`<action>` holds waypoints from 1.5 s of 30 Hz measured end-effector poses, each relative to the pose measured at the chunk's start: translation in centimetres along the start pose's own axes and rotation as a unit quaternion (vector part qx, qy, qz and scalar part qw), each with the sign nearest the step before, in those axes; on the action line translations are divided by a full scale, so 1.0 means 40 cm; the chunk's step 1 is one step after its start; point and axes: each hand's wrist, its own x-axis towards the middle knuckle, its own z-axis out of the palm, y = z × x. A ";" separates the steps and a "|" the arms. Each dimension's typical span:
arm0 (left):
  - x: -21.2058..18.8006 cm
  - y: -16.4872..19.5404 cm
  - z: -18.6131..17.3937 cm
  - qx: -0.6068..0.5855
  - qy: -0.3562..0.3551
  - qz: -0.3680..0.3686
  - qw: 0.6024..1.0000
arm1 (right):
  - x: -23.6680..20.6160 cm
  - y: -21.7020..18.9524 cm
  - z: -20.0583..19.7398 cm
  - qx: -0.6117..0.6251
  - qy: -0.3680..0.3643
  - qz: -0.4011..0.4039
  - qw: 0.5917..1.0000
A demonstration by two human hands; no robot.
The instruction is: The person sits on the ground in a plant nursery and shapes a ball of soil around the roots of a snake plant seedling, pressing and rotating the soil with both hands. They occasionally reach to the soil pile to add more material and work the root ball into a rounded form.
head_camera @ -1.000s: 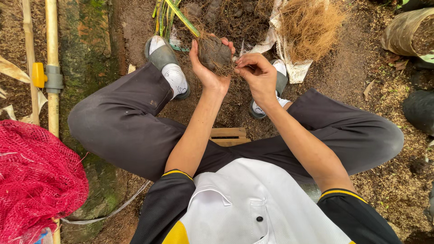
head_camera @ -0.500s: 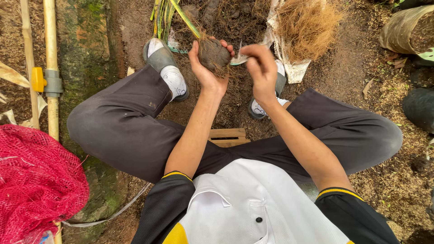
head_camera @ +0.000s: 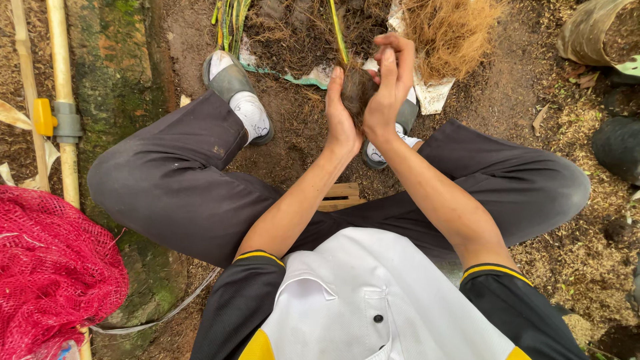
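Your left hand [head_camera: 341, 119] and right hand [head_camera: 387, 87] are pressed together around a dark root ball [head_camera: 358, 90], held up above the ground between your knees, towards the far middle of the scene. The left hand cups the ball from the left side with its fingers curled up along it. The right hand wraps over it from the right, fingers bent across the top, so both hands are closed on the same clump. A thin green and yellow leaf [head_camera: 338, 33] rises from the ball and runs far, past the top edge.

You are sitting low with both legs bent outwards in dark trousers [head_camera: 173, 193]. Your left foot, in a white sock and grey sandal [head_camera: 233, 83], rests on the bare soil to the left of the hands. Your right foot sits just below the hands, partly hidden by them.

Beyond the hands lies a pile of brown fibre [head_camera: 450, 30] on a white sheet [head_camera: 433, 93]. More green leaves [head_camera: 230, 20] lie at the far left of the soil patch. On the left runs a pale pipe [head_camera: 63, 100] with a yellow valve handle [head_camera: 44, 117], and a red mesh bag [head_camera: 53, 267] fills the near left corner. A small wooden block [head_camera: 343, 195] shows under you, between your thighs.
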 end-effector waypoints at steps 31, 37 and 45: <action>0.032 0.023 -0.035 0.140 0.111 0.122 0.976 | -0.017 0.003 0.040 -0.050 -0.021 -0.105 0.993; 0.046 0.081 -0.012 0.052 0.098 0.054 0.992 | 0.003 0.019 0.040 0.017 -0.025 -0.108 0.994; 0.051 0.074 -0.019 0.177 0.108 0.094 0.974 | -0.041 -0.042 0.050 -0.064 -0.064 -0.202 0.975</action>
